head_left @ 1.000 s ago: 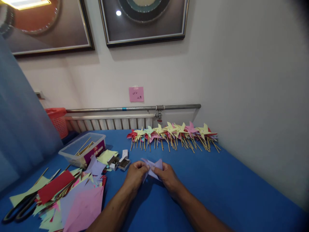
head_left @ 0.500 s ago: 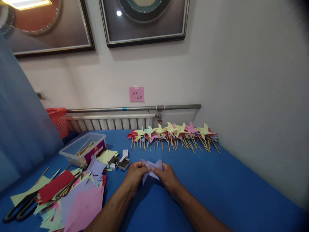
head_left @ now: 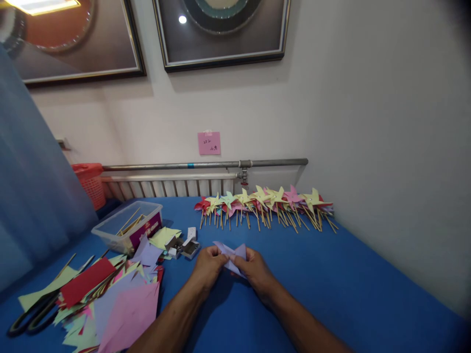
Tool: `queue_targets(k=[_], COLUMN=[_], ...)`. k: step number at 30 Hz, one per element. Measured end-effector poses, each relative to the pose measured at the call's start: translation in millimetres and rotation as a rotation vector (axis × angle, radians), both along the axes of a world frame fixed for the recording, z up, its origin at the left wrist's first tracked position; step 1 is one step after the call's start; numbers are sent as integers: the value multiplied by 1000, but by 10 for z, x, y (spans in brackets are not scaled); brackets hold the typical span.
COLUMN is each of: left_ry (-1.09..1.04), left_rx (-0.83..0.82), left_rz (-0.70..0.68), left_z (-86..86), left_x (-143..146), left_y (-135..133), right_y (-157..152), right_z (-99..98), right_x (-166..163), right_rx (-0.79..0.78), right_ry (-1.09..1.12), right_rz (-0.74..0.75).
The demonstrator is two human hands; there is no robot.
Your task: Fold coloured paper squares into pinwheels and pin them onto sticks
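Both my hands meet over the blue table (head_left: 331, 284) and pinch a folded lilac paper pinwheel (head_left: 232, 255). My left hand (head_left: 207, 267) grips its left side with fingers curled. My right hand (head_left: 253, 268) grips its right side, thumb on top. The paper's points stick up between my fingertips. A row of several finished paper pinwheels on wooden sticks (head_left: 265, 203) lies at the far edge of the table by the wall.
Left of my hands lie small open metal boxes (head_left: 183, 246), a clear plastic tub with sticks (head_left: 127, 226), a heap of coloured paper sheets (head_left: 110, 299) and black scissors (head_left: 27, 321). A radiator and pipe (head_left: 206, 165) run behind; an orange basket (head_left: 88, 184) stands far left.
My hands have drawn a little closer together on the lilac paper, folding its points inward. Nothing else has moved.
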State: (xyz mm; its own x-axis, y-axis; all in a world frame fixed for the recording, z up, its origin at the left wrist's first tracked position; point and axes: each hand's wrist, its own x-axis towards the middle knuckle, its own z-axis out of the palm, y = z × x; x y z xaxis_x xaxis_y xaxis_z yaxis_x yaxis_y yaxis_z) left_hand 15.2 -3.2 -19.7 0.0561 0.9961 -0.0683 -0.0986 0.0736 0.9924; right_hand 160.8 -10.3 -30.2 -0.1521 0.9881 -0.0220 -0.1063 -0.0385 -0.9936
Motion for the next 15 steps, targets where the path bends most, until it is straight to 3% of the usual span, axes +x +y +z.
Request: queue_targets(k=[5, 15], left_ry=[29, -46], left_rx=[8, -32], left_rz=[-26, -20], left_z=[-22, 127], left_x=[-6, -113], left_y=[25, -2], right_y=[-33, -18], right_z=[72, 131], right_x=[0, 118], right_rx=[14, 37], right_ry=[-16, 17], right_rz=[-13, 79])
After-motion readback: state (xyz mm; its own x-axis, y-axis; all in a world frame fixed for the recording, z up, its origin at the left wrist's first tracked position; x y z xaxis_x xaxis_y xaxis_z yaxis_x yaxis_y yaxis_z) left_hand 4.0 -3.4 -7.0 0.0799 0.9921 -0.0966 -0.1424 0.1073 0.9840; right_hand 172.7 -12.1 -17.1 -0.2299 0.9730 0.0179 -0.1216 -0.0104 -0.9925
